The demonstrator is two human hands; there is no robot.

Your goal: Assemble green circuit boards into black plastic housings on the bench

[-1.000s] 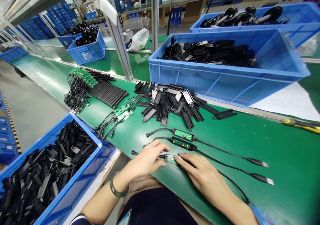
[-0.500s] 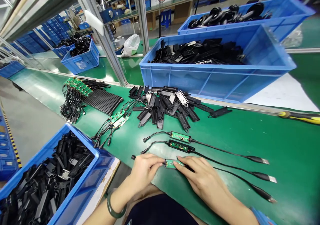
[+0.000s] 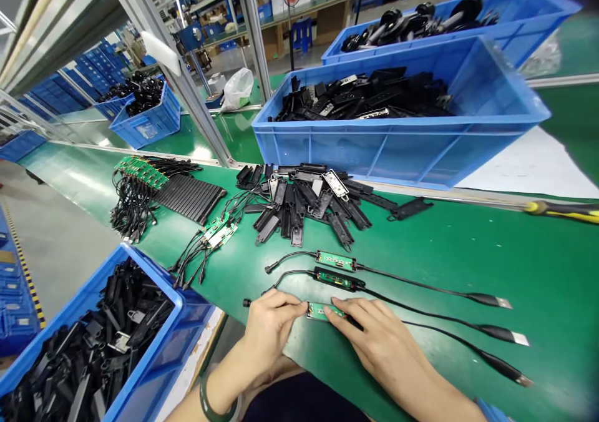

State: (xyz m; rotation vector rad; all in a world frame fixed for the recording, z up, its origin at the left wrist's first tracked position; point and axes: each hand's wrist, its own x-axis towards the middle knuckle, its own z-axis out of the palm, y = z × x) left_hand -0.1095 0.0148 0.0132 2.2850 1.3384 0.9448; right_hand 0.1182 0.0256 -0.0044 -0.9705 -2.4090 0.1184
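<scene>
A small green circuit board [image 3: 319, 311] with black cables at both ends lies near the front edge of the green table [image 3: 468, 253]. My left hand [image 3: 271, 327] pinches its left end with curled fingers. My right hand [image 3: 374, 338] lies over its right end, fingertips pressing on the board. Just beyond it lie two more cabled boards, one in a black casing [image 3: 339, 279] and one bare green [image 3: 336, 260]. Their cables run right to plugs [image 3: 496, 301].
A pile of black plastic casings [image 3: 304, 203] lies further back. A big blue bin [image 3: 402, 128] of black parts stands behind it, another blue bin [image 3: 84, 341] at my left. More boards with cables [image 3: 140, 185], a black ribbed tray [image 3: 189, 194] and a yellow-handled tool [image 3: 561, 210] lie around.
Both hands stayed on the nearest board with only small finger shifts. The view has tilted, so everything sits slightly lower and more to the left.
</scene>
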